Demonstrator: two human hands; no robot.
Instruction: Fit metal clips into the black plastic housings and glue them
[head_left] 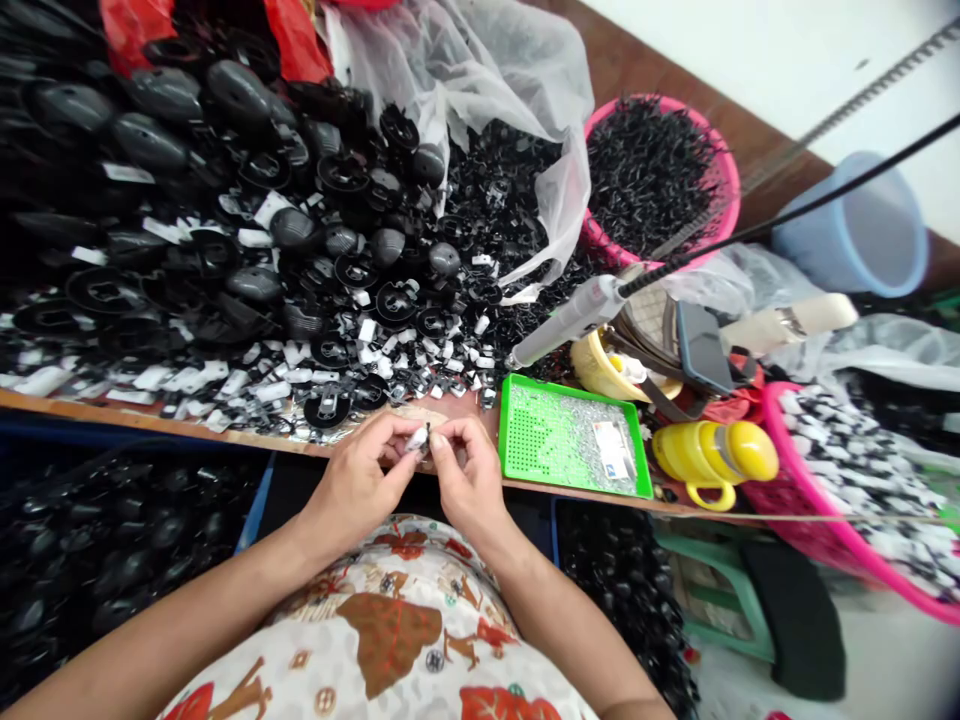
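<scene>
My left hand [366, 482] is closed at the table's front edge, pinching a small white plastic part [417, 438] between thumb and fingers. Close against it, my right hand [472, 478] is closed too, its thumb and fingertips on a small dark piece [429, 434] at the white part's end. Fingers cover much of both pieces. Just right of my hands lies a green tray [510, 440] with many small metal screws and a white label in it. A grey electric screwdriver [566, 322] hangs tilted above the tray on a black cord.
Black rounded housings [255, 285] and small white parts [232, 382] heap up on the left. A pink basket [727, 215] of thin black parts stands behind. At right are a yellow bottle [705, 452], a phone [703, 345] and another pink basket [806, 500].
</scene>
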